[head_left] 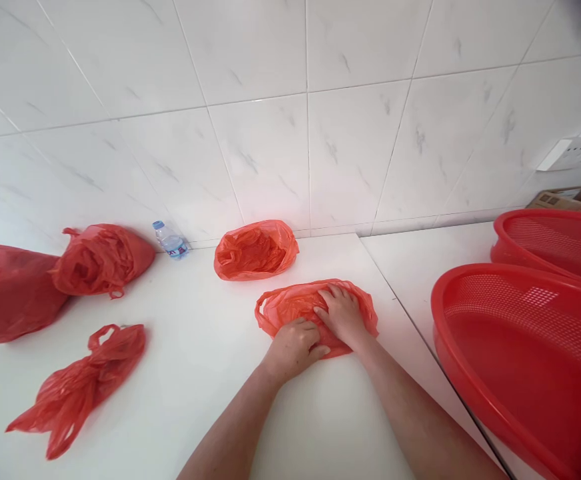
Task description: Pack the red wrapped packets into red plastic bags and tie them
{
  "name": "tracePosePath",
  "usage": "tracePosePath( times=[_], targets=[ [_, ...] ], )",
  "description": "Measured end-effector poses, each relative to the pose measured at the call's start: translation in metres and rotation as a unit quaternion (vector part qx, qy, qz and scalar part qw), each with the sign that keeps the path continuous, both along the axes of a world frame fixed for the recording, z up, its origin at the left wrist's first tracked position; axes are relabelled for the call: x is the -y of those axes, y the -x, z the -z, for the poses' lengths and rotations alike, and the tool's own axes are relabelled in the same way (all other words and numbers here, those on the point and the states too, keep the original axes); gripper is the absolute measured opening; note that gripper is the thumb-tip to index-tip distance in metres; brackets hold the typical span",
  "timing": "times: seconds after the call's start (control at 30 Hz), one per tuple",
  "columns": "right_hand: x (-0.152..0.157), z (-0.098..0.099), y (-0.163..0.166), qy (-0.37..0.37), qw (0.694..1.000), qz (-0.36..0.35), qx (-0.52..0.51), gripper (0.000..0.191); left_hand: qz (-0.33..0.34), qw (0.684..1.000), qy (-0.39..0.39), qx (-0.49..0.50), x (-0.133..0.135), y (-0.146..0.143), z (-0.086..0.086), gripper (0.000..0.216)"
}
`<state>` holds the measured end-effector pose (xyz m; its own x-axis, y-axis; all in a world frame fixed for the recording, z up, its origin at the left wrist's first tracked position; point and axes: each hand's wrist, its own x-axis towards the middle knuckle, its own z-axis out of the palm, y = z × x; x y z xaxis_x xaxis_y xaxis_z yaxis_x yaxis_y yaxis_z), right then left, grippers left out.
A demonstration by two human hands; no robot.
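Quite thin, wrinkly, translucent red bag [301, 304]

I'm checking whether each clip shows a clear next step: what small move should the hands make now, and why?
Probably ease the right hand outward to spread the thin, red, crumpled plastic bag under both hands. Its middle looks bunched beside that hand, while the left hand lies over the near edge, where it could steady the plastic.
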<state>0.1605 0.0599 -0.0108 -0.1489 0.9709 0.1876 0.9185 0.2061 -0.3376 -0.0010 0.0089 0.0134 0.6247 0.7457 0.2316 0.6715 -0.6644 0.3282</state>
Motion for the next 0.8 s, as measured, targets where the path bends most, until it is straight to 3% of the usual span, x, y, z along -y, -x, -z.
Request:
tracePosePath(
  times=[0.17, 0.3, 0.53, 0.8],
  targets=[
    [0.0, -0.001, 0.001, 0.003, 1.0, 0.005, 0.0, 0.039, 0.011, 0.999, -0.047, 0.0, -0.001, 0.001, -0.001, 0.029],
    [-0.001, -0.002, 0.002, 0.016, 1.0, 0.008, 0.006, 0.038, 0.02, 0.996, -0.087, 0.024, 0.0, -0.004, -0.002, 0.022],
    [0.0, 0.0, 0.002, -0.01, 1.0, 0.007, 0.01, 0.041, 0.055, 0.998, -0.003, -0.029, 0.012, -0.019, 0.004, 0.006],
    [0.0, -0.003, 0.001, 0.01, 1.0, -0.008, 0.012, 0.042, 0.126, 0.991, 0.047, -0.007, 0.024, -0.03, 0.01, 0.021]
  ],
)
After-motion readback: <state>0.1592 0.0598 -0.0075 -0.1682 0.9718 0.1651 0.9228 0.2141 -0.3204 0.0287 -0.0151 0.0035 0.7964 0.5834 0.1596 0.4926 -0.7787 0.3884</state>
